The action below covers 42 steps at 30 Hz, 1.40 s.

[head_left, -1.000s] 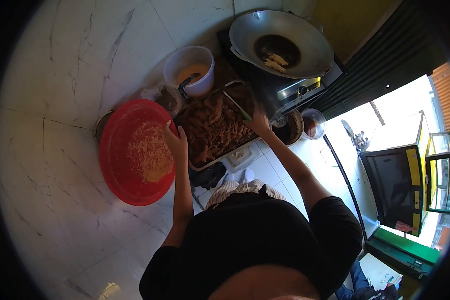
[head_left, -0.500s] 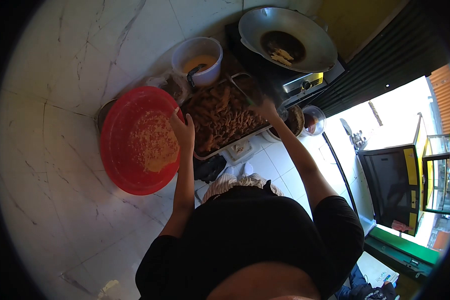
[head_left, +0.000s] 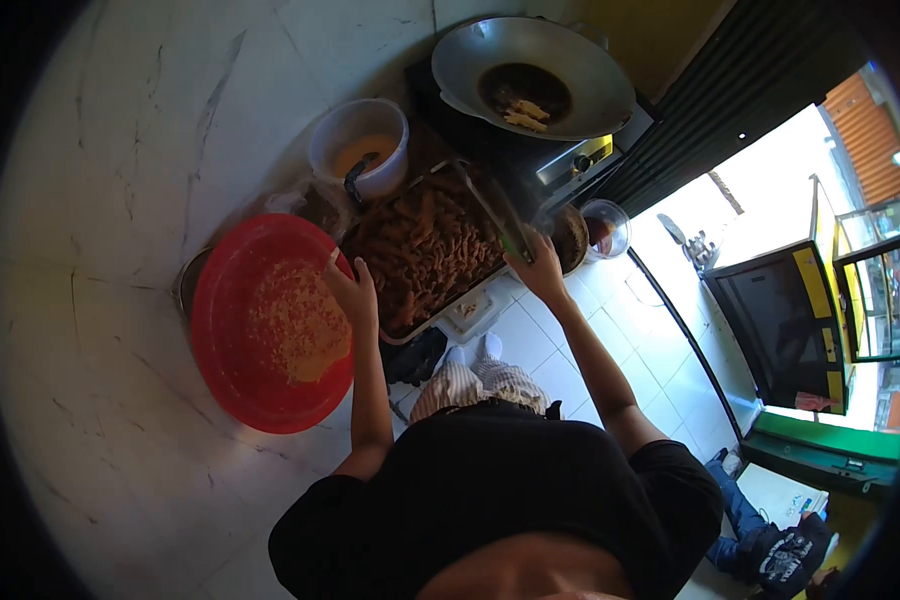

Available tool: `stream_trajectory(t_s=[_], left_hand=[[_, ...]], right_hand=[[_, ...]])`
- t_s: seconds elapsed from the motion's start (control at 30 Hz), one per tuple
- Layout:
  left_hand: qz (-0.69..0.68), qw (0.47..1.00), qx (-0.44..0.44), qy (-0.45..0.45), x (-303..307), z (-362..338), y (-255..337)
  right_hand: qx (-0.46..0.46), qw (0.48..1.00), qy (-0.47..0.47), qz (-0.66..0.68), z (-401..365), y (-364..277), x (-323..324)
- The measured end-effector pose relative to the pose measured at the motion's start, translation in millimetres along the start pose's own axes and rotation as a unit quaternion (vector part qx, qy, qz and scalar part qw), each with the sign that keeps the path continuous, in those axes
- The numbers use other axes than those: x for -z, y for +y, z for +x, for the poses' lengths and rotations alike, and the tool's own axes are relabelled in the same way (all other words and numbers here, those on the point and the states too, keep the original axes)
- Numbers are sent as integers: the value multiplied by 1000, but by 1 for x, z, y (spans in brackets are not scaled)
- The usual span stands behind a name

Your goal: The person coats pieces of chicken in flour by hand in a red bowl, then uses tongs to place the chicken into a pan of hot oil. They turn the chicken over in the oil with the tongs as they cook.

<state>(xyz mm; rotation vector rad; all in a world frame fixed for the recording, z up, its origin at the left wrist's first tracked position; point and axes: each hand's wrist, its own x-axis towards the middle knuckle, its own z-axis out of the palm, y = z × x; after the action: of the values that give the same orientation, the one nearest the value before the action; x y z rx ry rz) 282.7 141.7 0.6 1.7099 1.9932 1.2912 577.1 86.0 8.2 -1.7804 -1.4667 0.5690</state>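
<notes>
My left hand point(head_left: 354, 293) is over the right rim of a red basin point(head_left: 220, 370) that holds pale, crumbly flour. Its fingers are apart and nothing is in them. Metal tongs point(head_left: 505, 222) are gripped in my right hand point(head_left: 538, 265), above the right end of a tray. Many brown fried pieces point(head_left: 425, 240) fill that tray. Behind it, on a stove point(head_left: 570, 165), stands a wide wok point(head_left: 610, 95) with dark oil and a few pale pieces point(head_left: 527, 115).
A white bucket point(head_left: 395, 165) with yellowish liquid and a dark handle stands behind the tray. Right of the tray are a brown-filled container point(head_left: 572, 240) and a clear tub point(head_left: 615, 228). Another person point(head_left: 785, 555) is at the lower right, near a black-and-yellow cabinet point(head_left: 775, 325).
The camera view has shifted, moving the basin lower and the wok left in the picture. My right hand and the tongs have turned, and the tongs now show more clearly.
</notes>
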Motion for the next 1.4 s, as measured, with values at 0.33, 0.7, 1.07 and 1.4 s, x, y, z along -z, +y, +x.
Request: stream_trajectory(t_s=[0.33,0.7,1.07,1.4], left_hand=[[-14,993,-92,69,-10,-6,32],[-243,949,-86,-183,-140,-113,156],[89,925,188,-317,-149,-333,17],[124,906,278,-294,-115,-458,-25]], right_hand=[[-66,981,-18,179,-77,12,68],[-172,948,-79,256,-96,92,212],[-142,971,13,190,4,170,394],[86,972,-177,133,201,71,383]])
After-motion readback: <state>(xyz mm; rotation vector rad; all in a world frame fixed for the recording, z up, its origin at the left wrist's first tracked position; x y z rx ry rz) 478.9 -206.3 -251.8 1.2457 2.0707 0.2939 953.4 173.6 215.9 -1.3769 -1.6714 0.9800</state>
